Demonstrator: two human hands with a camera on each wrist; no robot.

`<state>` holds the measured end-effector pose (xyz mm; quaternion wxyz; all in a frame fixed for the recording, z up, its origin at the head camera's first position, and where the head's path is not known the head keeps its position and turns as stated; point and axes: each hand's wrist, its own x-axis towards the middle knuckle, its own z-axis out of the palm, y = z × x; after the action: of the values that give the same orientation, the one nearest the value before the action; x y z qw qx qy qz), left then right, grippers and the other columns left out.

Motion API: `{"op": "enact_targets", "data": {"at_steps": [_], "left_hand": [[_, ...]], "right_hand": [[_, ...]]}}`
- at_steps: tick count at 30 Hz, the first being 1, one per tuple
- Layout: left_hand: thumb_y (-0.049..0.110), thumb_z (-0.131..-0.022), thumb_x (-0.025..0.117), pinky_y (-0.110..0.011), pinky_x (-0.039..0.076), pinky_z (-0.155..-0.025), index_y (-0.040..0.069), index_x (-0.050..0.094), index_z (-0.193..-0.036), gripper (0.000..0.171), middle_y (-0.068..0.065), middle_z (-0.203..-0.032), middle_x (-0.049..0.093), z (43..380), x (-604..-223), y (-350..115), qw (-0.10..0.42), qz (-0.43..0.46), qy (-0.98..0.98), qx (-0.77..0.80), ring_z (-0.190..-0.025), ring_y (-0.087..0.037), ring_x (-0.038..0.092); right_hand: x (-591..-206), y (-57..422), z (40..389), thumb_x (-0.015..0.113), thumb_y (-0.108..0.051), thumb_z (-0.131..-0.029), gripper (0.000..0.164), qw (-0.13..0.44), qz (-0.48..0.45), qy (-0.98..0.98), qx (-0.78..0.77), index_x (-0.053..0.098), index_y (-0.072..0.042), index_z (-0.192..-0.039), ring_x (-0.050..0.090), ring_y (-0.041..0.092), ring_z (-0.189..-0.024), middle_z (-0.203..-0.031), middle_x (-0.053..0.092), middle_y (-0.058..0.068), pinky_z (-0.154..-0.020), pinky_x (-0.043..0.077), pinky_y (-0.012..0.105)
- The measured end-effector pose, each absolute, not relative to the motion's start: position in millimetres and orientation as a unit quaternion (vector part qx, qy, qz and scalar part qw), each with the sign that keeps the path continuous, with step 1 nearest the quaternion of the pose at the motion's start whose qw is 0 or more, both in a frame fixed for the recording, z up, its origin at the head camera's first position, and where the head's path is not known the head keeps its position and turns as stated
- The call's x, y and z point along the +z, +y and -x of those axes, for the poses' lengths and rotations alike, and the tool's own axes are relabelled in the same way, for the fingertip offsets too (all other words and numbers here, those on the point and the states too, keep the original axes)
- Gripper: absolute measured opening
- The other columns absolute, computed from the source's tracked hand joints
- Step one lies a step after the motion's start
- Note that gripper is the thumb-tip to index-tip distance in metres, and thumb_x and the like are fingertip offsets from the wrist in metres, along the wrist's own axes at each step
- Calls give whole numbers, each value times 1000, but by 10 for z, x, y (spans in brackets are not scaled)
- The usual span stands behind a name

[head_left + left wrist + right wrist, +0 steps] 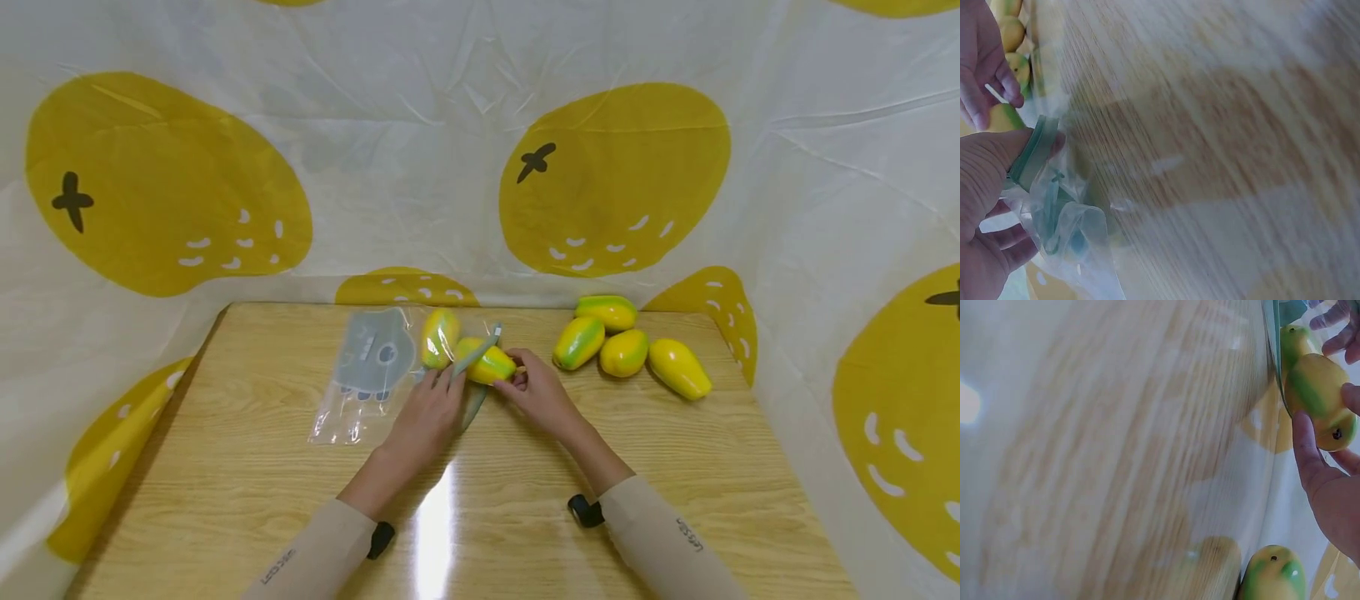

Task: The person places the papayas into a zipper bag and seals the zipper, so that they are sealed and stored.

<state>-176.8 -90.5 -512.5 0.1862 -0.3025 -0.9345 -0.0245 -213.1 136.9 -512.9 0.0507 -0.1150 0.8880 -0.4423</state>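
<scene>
A clear zip bag (375, 358) with a grey-blue animal print lies on the table, its green zip edge (1036, 153) spread at the right. Inside it sits one glossy yellow-green papaya (440, 327). My left hand (429, 410) pinches the zip edge between thumb and fingers. At the bag's mouth, my right hand (542, 397) holds a second papaya (497, 367) by its right end with thumb and fingertips. That papaya's left part is within the opening, behind the zip strip. In the right wrist view this papaya (1316, 390) shows a dark spot at its end.
Several more papayas, among them a yellow one (678, 368) and a greener one (579, 342), lie grouped at the back right of the wooden table (262, 500). A white cloth (405, 167) printed with yellow fruit rises behind and at both sides.
</scene>
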Motion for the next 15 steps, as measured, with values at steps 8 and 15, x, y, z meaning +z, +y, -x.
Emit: {"op": "enact_targets", "data": {"at_steps": [8, 15], "left_hand": [[6, -96, 64, -48, 59, -95, -4, 53, -137, 44, -24, -134, 62, 1795, -5141, -948, 175, 299, -937, -50, -123, -38, 63], [6, -99, 59, -46, 58, -98, -5, 52, -136, 39, -25, -128, 63, 1818, -5110, -958, 179, 309, -932, -54, -120, -38, 64]], "right_hand": [[-5190, 1269, 2182, 75, -26, -96, 56, 61, 115, 890, -437, 53, -5, -143, 64, 20, -97, -133, 64, 15, -85, 58, 32], [-5231, 1222, 2219, 77, -21, -94, 59, 67, 105, 885, -448, 50, -7, -145, 66, 19, -97, -136, 62, 14, -86, 59, 33]]}}
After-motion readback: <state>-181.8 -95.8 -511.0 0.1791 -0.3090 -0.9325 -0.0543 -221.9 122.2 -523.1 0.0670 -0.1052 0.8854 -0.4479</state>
